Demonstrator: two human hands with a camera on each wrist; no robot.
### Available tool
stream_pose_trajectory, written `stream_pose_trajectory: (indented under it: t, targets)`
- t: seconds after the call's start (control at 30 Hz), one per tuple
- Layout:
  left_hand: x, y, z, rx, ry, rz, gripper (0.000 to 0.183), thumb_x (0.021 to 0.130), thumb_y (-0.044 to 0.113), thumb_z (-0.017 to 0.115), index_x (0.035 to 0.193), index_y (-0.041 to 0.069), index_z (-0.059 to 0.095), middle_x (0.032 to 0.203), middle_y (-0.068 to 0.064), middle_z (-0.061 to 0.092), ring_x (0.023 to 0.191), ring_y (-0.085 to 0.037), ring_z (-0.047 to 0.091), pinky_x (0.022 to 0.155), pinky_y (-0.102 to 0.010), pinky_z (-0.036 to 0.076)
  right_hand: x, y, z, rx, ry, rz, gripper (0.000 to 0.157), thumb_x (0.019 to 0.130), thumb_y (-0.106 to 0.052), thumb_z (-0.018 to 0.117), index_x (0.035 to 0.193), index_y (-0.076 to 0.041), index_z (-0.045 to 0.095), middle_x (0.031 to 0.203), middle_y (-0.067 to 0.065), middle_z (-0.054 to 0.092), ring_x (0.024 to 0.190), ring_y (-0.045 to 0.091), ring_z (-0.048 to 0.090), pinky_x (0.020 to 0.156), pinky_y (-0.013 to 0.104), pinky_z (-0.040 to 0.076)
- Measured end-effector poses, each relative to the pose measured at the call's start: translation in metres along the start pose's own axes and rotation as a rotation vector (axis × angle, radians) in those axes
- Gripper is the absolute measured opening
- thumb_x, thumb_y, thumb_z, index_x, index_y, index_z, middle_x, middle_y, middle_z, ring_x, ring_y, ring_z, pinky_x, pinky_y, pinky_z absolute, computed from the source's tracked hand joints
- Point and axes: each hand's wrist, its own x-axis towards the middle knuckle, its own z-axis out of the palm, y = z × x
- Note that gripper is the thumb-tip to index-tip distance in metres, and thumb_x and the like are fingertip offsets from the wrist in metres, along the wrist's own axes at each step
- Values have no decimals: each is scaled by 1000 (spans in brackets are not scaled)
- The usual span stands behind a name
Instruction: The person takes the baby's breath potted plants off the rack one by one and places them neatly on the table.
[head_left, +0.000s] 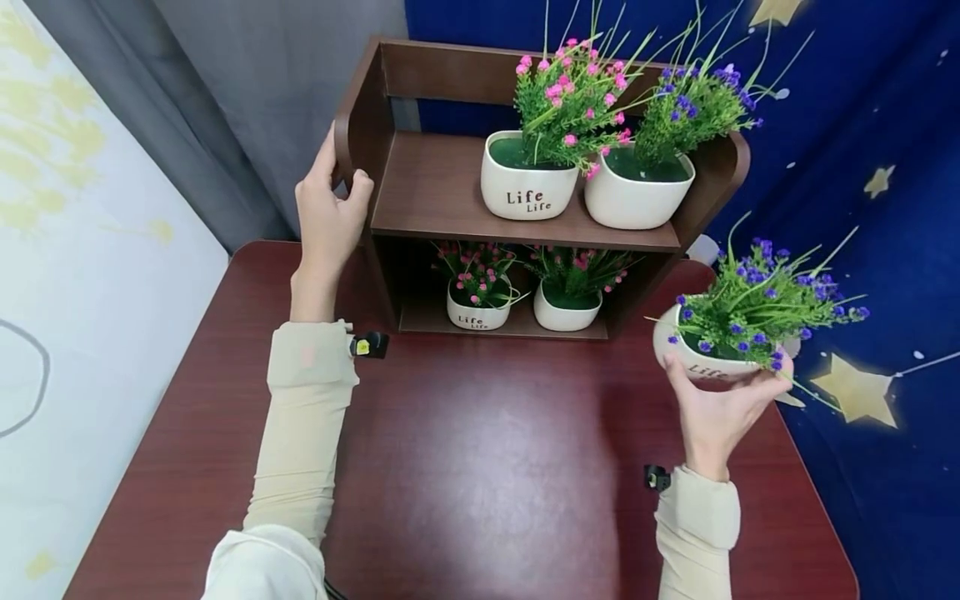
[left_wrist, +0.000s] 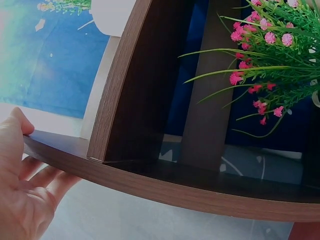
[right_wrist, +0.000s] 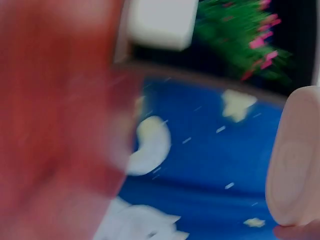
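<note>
A brown two-tier shelf (head_left: pixel 435 183) stands at the back of the table. My left hand (head_left: pixel 330 204) grips its left side panel, and in the left wrist view the thumb (left_wrist: pixel 21 121) lies over the panel's edge with fingers beneath. My right hand (head_left: pixel 723 408) holds a white flower pot (head_left: pixel 667 337) with purple flowers, off to the right of the shelf. In the right wrist view that pot's underside shows at the right edge. On the upper tier sit a pink-flowered pot (head_left: pixel 528 185) and a purple-flowered pot (head_left: pixel 637 198), side by side toward the right.
Two smaller white pots with pink flowers, a left one (head_left: pixel 478 312) and a right one (head_left: pixel 567 310), stand on the lower tier. Dark red tabletop (head_left: pixel 480 467) spreads in front. Behind hang a grey curtain (head_left: pixel 217 100) and a blue starry curtain (head_left: pixel 862 275).
</note>
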Motion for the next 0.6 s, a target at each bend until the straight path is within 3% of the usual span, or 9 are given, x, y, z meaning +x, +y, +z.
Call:
stream_pose_trajectory:
  t: [0.13, 0.23, 0.3, 0.37, 0.47, 0.6]
  targets:
    - [0, -1, 1, 0, 5, 16, 51, 84, 1, 45, 134, 10, 51, 117, -6, 62, 96, -9, 57, 77, -19, 45, -2, 28, -22, -152, 3, -4, 100, 53, -5, 86, 133, 3, 27, 136, 8, 36, 127, 17, 34, 105, 29, 23]
    - [1, -8, 3, -1, 7, 27, 51, 84, 1, 46, 134, 7, 51, 120, -7, 61, 101, -10, 58, 89, -23, 43, -6, 55, -38, -276, 9, 78, 114, 54, -14, 87, 143, 3, 17, 147, 7, 24, 133, 13, 24, 106, 26, 17]
    - [2, -17, 5, 5, 9, 25, 52, 84, 2, 46, 135, 11, 50, 121, -3, 61, 101, -8, 58, 89, -24, 43, -9, 72, -45, -363, 1, 161, 123, 55, -22, 88, 148, -4, 9, 152, 5, 14, 136, 11, 13, 107, 24, 12]
    - [4, -27, 6, 12, 12, 28, 53, 84, 4, 47, 136, 16, 50, 120, 1, 61, 101, -6, 57, 88, -23, 44, -12, 86, -50, -440, -25, 177, 126, 55, -29, 88, 150, -10, 8, 153, 7, 10, 137, 12, 7, 107, 23, 10]
    - [6, -38, 7, 13, 15, 33, 54, 84, 7, 47, 136, 22, 49, 120, 7, 61, 101, -2, 57, 87, -23, 44, -13, 93, -46, -456, -47, 149, 118, 55, -25, 88, 148, -7, 17, 147, 17, 18, 136, 19, 13, 107, 25, 14]
    - [6, -36, 4, 11, 16, 28, 54, 84, 7, 48, 136, 22, 49, 121, 7, 60, 102, -2, 56, 88, -23, 43, -10, 110, -40, -431, -70, 84, 109, 53, -21, 88, 143, -5, 29, 139, 16, 28, 128, 20, 25, 105, 26, 21]
